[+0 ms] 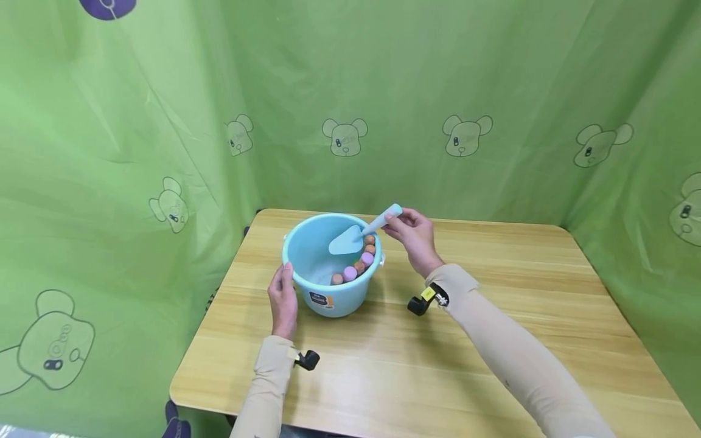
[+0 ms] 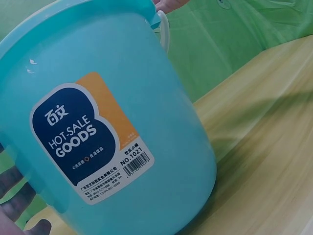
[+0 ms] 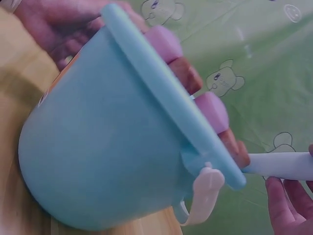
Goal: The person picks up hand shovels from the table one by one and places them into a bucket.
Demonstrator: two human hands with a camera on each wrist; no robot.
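A light blue plastic bucket [image 1: 339,301] stands on the table, bearing a dark blue and orange label [image 2: 93,137]. At its near left rim, my left hand [image 1: 283,301] grips the edge with the thumb over the top and the fingers along the outer wall. My right hand [image 1: 417,238] pinches the handle of a pale blue toy trowel [image 1: 346,241] beyond the right rim. The trowel slants down to the left, its pointed blade over the bucket's opening. Along the inner right side stand several rounded brown and purple ends [image 1: 350,273]; their lower parts are hidden by the bucket.
The wooden table [image 1: 520,292] stretches out to the right of the bucket. A green curtain [image 1: 405,73] with bear-head drawings hangs behind and on both sides. A white bucket handle [image 3: 205,196] hangs at the bucket's right side.
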